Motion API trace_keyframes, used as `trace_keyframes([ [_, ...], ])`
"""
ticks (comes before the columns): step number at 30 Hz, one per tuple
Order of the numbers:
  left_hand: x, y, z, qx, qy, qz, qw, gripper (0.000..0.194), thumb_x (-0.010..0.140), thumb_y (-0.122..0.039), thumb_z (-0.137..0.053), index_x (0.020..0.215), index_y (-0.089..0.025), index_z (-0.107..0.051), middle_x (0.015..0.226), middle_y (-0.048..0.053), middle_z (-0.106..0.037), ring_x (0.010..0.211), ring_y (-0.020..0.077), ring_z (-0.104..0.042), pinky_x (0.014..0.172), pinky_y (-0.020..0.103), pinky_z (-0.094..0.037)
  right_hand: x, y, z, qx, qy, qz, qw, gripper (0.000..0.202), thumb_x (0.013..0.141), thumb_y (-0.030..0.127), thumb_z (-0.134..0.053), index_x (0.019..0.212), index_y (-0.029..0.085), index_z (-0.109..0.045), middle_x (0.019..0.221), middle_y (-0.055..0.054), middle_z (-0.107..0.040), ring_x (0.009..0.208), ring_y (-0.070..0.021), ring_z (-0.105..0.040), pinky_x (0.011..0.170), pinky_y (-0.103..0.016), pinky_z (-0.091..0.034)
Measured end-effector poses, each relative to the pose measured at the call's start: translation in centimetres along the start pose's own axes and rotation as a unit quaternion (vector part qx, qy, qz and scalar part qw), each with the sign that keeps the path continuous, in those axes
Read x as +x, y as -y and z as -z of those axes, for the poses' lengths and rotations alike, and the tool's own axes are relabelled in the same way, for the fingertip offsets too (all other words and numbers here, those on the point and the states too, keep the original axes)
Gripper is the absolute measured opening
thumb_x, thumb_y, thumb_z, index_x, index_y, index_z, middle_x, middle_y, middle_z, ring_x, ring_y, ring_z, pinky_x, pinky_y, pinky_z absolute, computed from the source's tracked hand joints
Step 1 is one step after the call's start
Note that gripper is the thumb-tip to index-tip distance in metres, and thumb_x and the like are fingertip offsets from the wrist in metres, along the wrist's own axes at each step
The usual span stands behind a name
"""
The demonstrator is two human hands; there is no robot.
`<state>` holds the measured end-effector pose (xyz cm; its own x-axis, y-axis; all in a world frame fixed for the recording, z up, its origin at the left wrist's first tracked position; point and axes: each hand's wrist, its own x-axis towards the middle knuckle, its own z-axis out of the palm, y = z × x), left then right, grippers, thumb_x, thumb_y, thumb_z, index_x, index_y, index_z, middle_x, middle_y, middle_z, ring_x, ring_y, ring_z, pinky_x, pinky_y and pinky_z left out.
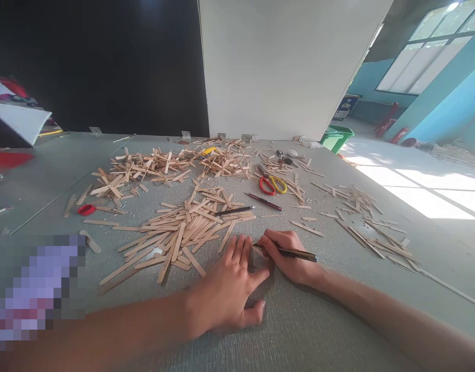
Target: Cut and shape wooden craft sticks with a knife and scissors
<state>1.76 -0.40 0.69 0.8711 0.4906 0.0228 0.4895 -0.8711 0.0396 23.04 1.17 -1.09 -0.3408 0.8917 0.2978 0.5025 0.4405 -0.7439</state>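
Observation:
My right hand [287, 263] grips a dark pen [301, 254], its tip down by a small piece of wooden stick [258, 250] on the table. Close beside it, my left hand [231, 284] lies with its fingers stretched forward and its thumb apart; the fingertips rest near that piece, and whatever is beneath them is hidden. Just beyond the left hand spreads a heap of flat wooden craft sticks [196, 222]. A second dark pen [235, 211] lies on the heap's right side, and a dark red pen [263, 201] lies to the right of that.
Scissors [273, 185] with red and yellow handles lie farther back. More stick piles stand behind [155, 164] and at right [388, 243]. A red ring [86, 209] sits at left, keys [286, 158] at the back. A black and white panel [284, 67] rises behind the table.

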Motion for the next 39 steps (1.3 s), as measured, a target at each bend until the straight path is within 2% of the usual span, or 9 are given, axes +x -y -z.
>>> trace_keyframes([
  [7, -0.13, -0.11, 0.04, 0.004, 0.002, -0.004, 1.000, 0.063, 0.097, -0.060, -0.048, 0.142, -0.017, -0.059, 0.155, 0.025, -0.049, 0.145, 0.0501, -0.040, 0.118, 0.067, -0.025, 0.06, 0.18, 0.15, -0.003, -0.001, 0.006, 1.000, 0.041, 0.108, 0.036, -0.043, 0.070, 0.022, -0.044, 0.061, 0.004, -0.048, 0.054, -0.0111, -0.040, 0.056, -0.028, -0.031],
  [17, 0.05, -0.14, 0.14, 0.001, 0.005, 0.000, 1.000, 0.062, 0.097, -0.060, -0.050, 0.139, -0.017, -0.061, 0.155, 0.025, -0.048, 0.145, 0.0492, -0.041, 0.119, 0.066, -0.023, 0.00, 0.08, 0.15, 0.000, 0.004, 0.002, 1.000, 0.040, 0.108, 0.035, -0.044, 0.071, 0.021, -0.049, 0.063, 0.003, -0.054, 0.055, -0.0109, -0.045, 0.057, -0.027, -0.034],
  [24, -0.01, -0.13, 0.05, -0.005, 0.003, 0.001, 1.000, 0.061, 0.097, -0.059, -0.050, 0.139, -0.016, -0.062, 0.157, 0.024, -0.047, 0.145, 0.0486, -0.041, 0.119, 0.066, -0.024, -0.16, -0.15, 0.02, -0.015, 0.001, 0.009, 1.000, 0.040, 0.108, 0.035, -0.046, 0.071, 0.021, -0.044, 0.063, 0.005, -0.047, 0.056, -0.0104, -0.040, 0.056, -0.026, -0.033],
  [39, -0.09, -0.18, 0.09, -0.010, 0.003, 0.001, 1.000, 0.061, 0.098, -0.060, -0.048, 0.138, -0.016, -0.062, 0.156, 0.025, -0.047, 0.146, 0.0504, -0.040, 0.118, 0.067, -0.024, -0.17, -0.22, 0.11, -0.019, 0.014, 0.012, 1.000, 0.041, 0.108, 0.038, -0.046, 0.071, 0.022, -0.043, 0.064, 0.004, -0.045, 0.056, -0.0109, -0.038, 0.056, -0.026, -0.032],
])
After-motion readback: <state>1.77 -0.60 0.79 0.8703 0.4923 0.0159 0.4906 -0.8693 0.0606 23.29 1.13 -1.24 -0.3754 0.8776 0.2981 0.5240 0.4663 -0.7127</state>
